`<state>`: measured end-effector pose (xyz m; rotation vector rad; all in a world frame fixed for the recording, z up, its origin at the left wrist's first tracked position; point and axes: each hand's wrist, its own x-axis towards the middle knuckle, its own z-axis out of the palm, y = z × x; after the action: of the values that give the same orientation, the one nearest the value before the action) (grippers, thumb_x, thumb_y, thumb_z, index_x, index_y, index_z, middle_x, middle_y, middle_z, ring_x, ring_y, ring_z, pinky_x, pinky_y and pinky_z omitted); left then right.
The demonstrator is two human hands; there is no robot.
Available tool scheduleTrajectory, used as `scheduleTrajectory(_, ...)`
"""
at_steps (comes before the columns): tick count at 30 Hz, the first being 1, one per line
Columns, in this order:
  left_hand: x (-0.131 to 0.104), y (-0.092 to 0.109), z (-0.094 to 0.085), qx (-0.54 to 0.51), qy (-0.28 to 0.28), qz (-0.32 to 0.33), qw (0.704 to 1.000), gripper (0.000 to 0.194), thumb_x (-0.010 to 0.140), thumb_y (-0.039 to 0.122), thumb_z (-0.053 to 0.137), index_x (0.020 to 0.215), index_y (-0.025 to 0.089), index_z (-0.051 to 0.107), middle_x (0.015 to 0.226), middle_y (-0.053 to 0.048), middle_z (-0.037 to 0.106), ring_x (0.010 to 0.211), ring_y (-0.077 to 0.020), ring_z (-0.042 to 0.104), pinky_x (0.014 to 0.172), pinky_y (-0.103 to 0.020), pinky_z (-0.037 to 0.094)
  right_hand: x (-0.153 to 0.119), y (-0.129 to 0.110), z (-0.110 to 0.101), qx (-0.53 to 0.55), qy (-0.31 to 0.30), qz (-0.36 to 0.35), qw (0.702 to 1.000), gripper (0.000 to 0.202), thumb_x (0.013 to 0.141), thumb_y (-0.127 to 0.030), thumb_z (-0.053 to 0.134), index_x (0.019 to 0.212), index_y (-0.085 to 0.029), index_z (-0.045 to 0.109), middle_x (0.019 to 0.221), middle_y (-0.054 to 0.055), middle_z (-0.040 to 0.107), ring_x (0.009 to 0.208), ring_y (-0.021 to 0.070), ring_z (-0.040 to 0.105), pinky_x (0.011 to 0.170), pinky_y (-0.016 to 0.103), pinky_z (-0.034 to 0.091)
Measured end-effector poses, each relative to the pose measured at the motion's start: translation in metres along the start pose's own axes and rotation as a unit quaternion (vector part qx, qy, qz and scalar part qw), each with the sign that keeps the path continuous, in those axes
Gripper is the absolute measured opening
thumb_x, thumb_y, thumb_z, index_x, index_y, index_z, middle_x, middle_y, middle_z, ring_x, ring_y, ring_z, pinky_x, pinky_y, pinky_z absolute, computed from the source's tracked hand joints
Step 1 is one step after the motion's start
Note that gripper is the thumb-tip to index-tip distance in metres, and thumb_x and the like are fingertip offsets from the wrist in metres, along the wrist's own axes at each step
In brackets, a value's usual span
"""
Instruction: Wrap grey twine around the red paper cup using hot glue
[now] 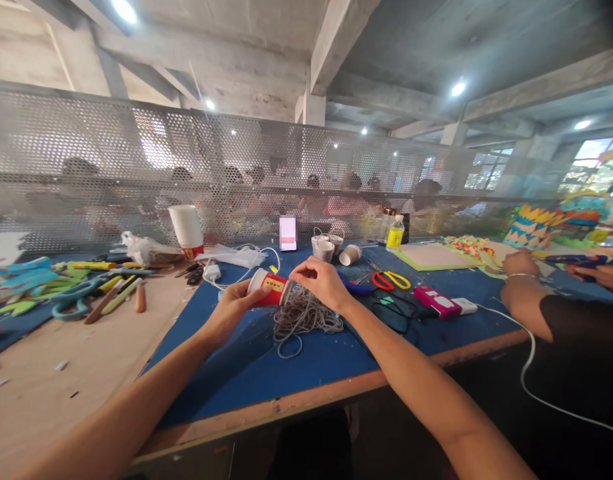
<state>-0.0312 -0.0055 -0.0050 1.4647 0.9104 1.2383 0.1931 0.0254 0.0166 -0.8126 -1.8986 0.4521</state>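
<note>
A red and white paper cup lies on its side in the grip of my left hand, fingers wrapped round it. My right hand is at the cup's right end, its thumb and fingertips pinched together; what they hold is too small to make out. Below both hands a loose heap of grey cord rests on the blue table top, with a loop at its front. Some cord touches the cup's right end.
Behind are a phone, cord-wrapped small cups and a stack of white cups. Scissors and a pink box lie right. Blue-handled scissors lie left. Another person's hands work at far right.
</note>
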Motion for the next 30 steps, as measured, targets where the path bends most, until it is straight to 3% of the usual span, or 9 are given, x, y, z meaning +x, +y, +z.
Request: scheduleTrajectory(30,-0.0003,-0.0024,-0.0036,-0.021,-0.033,0.004,0.999,0.033,0.082,0.039,0.076,0.109,0.020,0.080,0.105,-0.008,0.081,0.093,-0.0280,0.075,0.095,-0.041,0.054,0.0001,0.0049,0.0014,-0.003,-0.006,0.005,1.000,0.011,0.089,-0.027,0.073,0.083,-0.018,0.076,0.082,0.001,0.063,0.074,0.0126,0.060,0.071,0.025,0.047)
